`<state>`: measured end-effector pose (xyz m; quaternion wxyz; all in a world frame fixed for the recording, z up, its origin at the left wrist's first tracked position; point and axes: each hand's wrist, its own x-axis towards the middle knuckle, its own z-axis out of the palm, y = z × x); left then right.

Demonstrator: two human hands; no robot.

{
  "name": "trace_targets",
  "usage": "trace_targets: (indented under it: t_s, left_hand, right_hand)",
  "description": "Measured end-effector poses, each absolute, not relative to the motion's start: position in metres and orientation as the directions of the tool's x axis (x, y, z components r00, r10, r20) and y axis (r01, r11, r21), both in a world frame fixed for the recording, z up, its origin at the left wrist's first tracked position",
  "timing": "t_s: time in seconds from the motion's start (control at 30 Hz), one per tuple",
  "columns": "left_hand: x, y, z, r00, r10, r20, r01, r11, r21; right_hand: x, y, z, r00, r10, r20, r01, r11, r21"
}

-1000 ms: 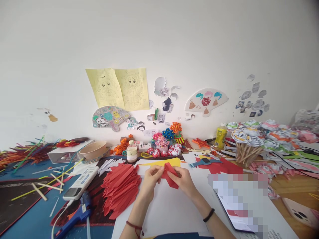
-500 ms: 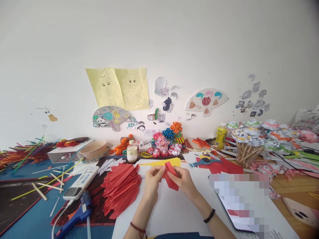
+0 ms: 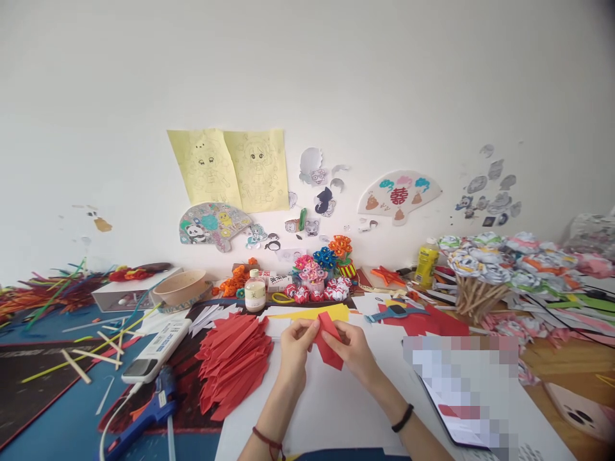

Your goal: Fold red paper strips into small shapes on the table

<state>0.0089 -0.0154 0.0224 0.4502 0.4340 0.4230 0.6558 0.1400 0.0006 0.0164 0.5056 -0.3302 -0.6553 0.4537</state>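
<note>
Nearest the camera, both forearms rise from the bottom edge over a white sheet of paper (image 3: 336, 410) on the table. The left hand (image 3: 295, 346) and the right hand (image 3: 353, 349) meet on a small folded piece of red paper (image 3: 329, 339), held just above the white sheet. Left fingers pinch its upper left edge; right fingers close on its right side with the thumb pressed on the face.

Step in hand, as I judge it: a crease is being set in the red piece, partway through folding it into a long pointed unit. The next move likely calls for a firm press along the fold with edges kept aligned, both hands steadying the piece.

Just left of the hands lies a heap of red folded paper strips (image 3: 233, 365), like units, apart from the held one. Farther left, a blue glue gun (image 3: 148, 410) and a white power strip (image 3: 156, 352). Beyond the hands, a yellow paper sheet (image 3: 312, 314), a small glass bottle with a white cap (image 3: 254, 291), and a cluster of small coloured paper flowers (image 3: 321, 275) against the wall.

Hard to make out: the fingertips under the red piece are hidden, so the fold's underside is unseen. A blurred rectangular patch (image 3: 461, 378) at right covers whatever lies there. Elbows are cut off by the frame.
</note>
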Motion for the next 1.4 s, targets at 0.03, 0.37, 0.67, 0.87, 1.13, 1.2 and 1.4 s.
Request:
trace_targets:
  t_s: [0.03, 0.37, 0.67, 0.87, 1.13, 1.2, 1.4]
  left_hand:
    - [0.0089, -0.0153, 0.0217, -0.218, 0.958, 0.188, -0.229, -0.238, 0.944]
    - [0.0076, -0.0154, 0.0201, -0.184, 0.959, 0.214, -0.246, -0.256, 0.935]
    - [0.0061, -0.0160, 0.0219, -0.176, 0.954, 0.243, -0.216, -0.278, 0.936]
    - [0.0049, -0.0164, 0.0241, -0.158, 0.953, 0.258, -0.214, -0.289, 0.933]
    - [0.0049, -0.0158, 0.0224, -0.144, 0.953, 0.265, -0.261, -0.295, 0.919]
    - [0.0043, -0.0159, 0.0226, -0.133, 0.956, 0.260, -0.263, -0.287, 0.921]
    - [0.0016, -0.0174, 0.0291, -0.058, 0.968, 0.243, -0.204, -0.249, 0.947]
  right_hand:
    - [0.1393, 0.0003, 0.0166, -0.268, 0.892, 0.364, -0.028, 0.370, -0.929]
    - [0.1371, 0.0010, 0.0139, -0.272, 0.889, 0.368, -0.071, 0.363, -0.929]
    - [0.1362, -0.0004, 0.0141, -0.272, 0.890, 0.366, -0.096, 0.354, -0.930]
    - [0.1370, -0.0016, 0.0172, -0.283, 0.885, 0.370, -0.132, 0.346, -0.929]
    - [0.1369, -0.0033, 0.0224, -0.295, 0.876, 0.382, -0.126, 0.360, -0.924]
    - [0.1369, -0.0030, 0.0232, -0.290, 0.876, 0.385, -0.111, 0.369, -0.923]
    - [0.1403, -0.0004, 0.0210, -0.250, 0.884, 0.395, 0.000, 0.408, -0.913]
